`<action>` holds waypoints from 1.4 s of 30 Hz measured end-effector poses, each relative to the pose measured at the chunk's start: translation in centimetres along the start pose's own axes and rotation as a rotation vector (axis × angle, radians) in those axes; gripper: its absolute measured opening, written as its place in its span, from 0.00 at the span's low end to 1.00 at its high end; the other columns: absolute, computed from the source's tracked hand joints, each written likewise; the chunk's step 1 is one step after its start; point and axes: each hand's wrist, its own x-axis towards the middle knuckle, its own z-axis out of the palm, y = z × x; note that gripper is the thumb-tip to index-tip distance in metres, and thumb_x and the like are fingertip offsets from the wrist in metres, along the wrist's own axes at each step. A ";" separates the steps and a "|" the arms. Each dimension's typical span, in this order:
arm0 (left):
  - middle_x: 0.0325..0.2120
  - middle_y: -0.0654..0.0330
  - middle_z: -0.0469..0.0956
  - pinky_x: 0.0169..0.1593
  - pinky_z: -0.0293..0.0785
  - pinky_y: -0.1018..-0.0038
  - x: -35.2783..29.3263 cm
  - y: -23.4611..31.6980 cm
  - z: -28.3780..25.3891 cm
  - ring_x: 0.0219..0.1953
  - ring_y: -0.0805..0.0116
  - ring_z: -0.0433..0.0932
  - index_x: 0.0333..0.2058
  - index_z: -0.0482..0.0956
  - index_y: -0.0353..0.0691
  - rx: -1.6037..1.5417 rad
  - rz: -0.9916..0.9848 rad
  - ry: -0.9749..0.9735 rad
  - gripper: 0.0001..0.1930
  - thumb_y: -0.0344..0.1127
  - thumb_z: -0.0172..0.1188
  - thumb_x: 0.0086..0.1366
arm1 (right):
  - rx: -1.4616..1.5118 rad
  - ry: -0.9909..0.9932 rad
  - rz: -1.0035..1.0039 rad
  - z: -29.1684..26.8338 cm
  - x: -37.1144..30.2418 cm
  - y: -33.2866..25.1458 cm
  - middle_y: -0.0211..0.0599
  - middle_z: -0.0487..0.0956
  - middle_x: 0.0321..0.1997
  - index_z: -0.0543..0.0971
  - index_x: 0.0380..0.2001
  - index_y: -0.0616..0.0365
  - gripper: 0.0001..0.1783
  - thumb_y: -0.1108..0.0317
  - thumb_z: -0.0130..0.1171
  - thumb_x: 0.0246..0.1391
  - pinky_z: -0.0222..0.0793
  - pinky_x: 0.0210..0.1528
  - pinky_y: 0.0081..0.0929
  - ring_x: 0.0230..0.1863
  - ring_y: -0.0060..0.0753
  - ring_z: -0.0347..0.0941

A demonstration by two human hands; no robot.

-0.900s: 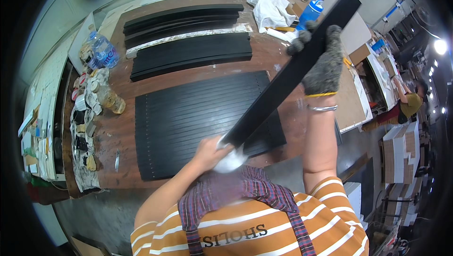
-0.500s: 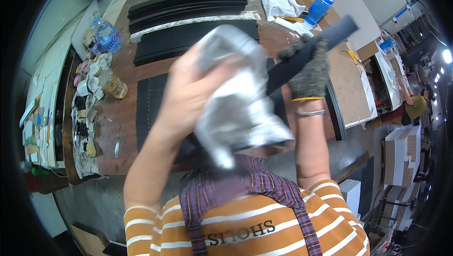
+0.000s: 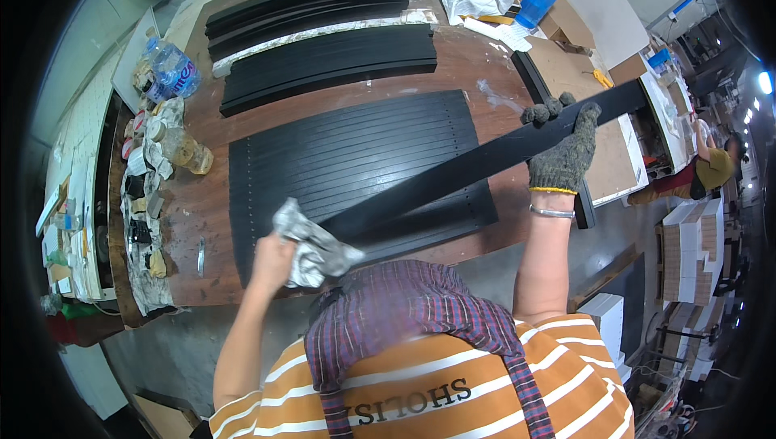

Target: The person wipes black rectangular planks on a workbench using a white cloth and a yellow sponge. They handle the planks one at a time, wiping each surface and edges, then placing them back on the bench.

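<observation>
Black strip point(image 3: 485, 166) is slanting across the bench, its long axis running from seven to two o'clock; left hand point(image 3: 271, 261) is clutching a crumpled grey rag point(image 3: 311, 249) at its near end, while the gloved right hand point(image 3: 563, 148) is gripping it near the far end, over the table edge point(image 3: 517, 237)

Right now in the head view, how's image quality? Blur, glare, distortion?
Head view: strong fisheye, with the table edges bowing and a black vignette at the rim. Light is even and shadows are soft. One blown-out lamp at the far right. The right hand on the black strip is sharp; the left hand and its crumpled grey cloth are only slightly soft.
</observation>
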 end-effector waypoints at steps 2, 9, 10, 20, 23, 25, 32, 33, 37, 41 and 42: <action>0.34 0.62 0.85 0.41 0.78 0.72 0.3 -0.6 -1.9 0.35 0.73 0.81 0.42 0.82 0.30 -0.611 -0.088 -0.033 0.13 0.36 0.56 0.72 | 0.042 -0.035 0.030 -0.4 -0.4 0.8 0.36 0.75 0.31 0.74 0.45 0.60 0.27 0.42 0.53 0.67 0.72 0.39 0.40 0.32 0.38 0.72; 0.31 0.71 0.81 0.39 0.74 0.81 -2.0 3.5 -1.8 0.34 0.84 0.76 0.38 0.85 0.34 -0.671 -0.081 -0.509 0.08 0.26 0.70 0.59 | 0.147 -0.077 0.236 -0.3 -3.2 5.8 0.34 0.75 0.32 0.74 0.49 0.62 0.27 0.46 0.59 0.64 0.71 0.45 0.35 0.35 0.36 0.71; 0.29 0.70 0.81 0.38 0.73 0.80 -2.6 4.0 -1.1 0.32 0.83 0.76 0.37 0.85 0.33 -0.652 -0.033 -0.483 0.09 0.26 0.70 0.57 | 0.188 -0.105 0.261 -0.1 -3.8 6.3 0.35 0.75 0.32 0.74 0.49 0.61 0.27 0.46 0.58 0.64 0.71 0.45 0.35 0.35 0.36 0.71; 0.33 0.61 0.83 0.41 0.75 0.76 1.4 13.0 -2.5 0.35 0.77 0.79 0.43 0.81 0.29 -0.552 0.143 -0.071 0.14 0.32 0.69 0.62 | 0.124 -0.161 0.543 1.2 -11.5 12.3 0.41 0.75 0.33 0.68 0.51 0.59 0.23 0.49 0.48 0.71 0.75 0.42 0.41 0.33 0.38 0.74; 0.36 0.61 0.83 0.44 0.74 0.78 3.0 15.9 -2.2 0.38 0.77 0.78 0.46 0.80 0.31 -0.603 0.350 0.138 0.15 0.33 0.68 0.65 | 0.093 -0.233 0.523 1.7 -9.9 12.0 0.39 0.75 0.31 0.69 0.50 0.59 0.26 0.44 0.49 0.69 0.75 0.40 0.40 0.33 0.38 0.74; 0.38 0.62 0.82 0.46 0.73 0.78 3.9 16.9 -1.8 0.39 0.78 0.77 0.48 0.79 0.31 -0.735 0.493 0.185 0.16 0.35 0.68 0.67 | 0.005 -0.263 0.444 2.6 -7.2 10.4 0.36 0.74 0.30 0.70 0.51 0.58 0.31 0.39 0.53 0.66 0.73 0.42 0.42 0.33 0.38 0.72; 0.45 0.59 0.79 0.46 0.75 0.80 5.6 19.9 -2.7 0.42 0.78 0.78 0.54 0.73 0.32 -0.755 0.531 0.517 0.17 0.29 0.62 0.70 | -0.335 -0.529 0.537 3.9 4.5 3.2 0.38 0.80 0.31 0.75 0.54 0.59 0.39 0.31 0.42 0.67 0.77 0.31 0.31 0.28 0.33 0.77; 0.47 0.57 0.78 0.48 0.76 0.75 5.4 20.5 -1.8 0.44 0.72 0.79 0.55 0.73 0.34 -0.681 0.615 0.499 0.20 0.30 0.65 0.66 | -0.467 -0.556 0.570 3.2 4.3 3.9 0.37 0.80 0.32 0.75 0.54 0.57 0.37 0.32 0.43 0.68 0.78 0.32 0.29 0.30 0.31 0.78; 0.51 0.55 0.76 0.63 0.65 0.56 5.6 21.1 3.3 0.53 0.56 0.76 0.57 0.74 0.43 0.146 1.050 0.454 0.33 0.38 0.72 0.50 | -1.138 -1.273 -0.406 1.3 -0.6 9.9 0.30 0.80 0.52 0.75 0.52 0.52 0.15 0.60 0.48 0.68 0.72 0.61 0.36 0.54 0.32 0.76; 0.52 0.57 0.78 0.64 0.64 0.52 10.8 17.1 -1.9 0.56 0.57 0.75 0.56 0.75 0.44 0.310 0.941 0.636 0.28 0.25 0.61 0.52 | -0.682 -0.895 0.759 -0.4 -6.4 8.2 0.40 0.82 0.42 0.73 0.56 0.59 0.31 0.42 0.41 0.70 0.77 0.46 0.31 0.40 0.31 0.79; 0.48 0.53 0.80 0.58 0.71 0.58 12.5 16.0 -4.9 0.51 0.55 0.78 0.56 0.75 0.39 0.227 0.686 0.689 0.27 0.21 0.57 0.55 | -0.403 -0.706 1.283 -0.7 -6.9 7.3 0.44 0.82 0.36 0.70 0.61 0.63 0.43 0.31 0.42 0.67 0.80 0.36 0.29 0.28 0.33 0.80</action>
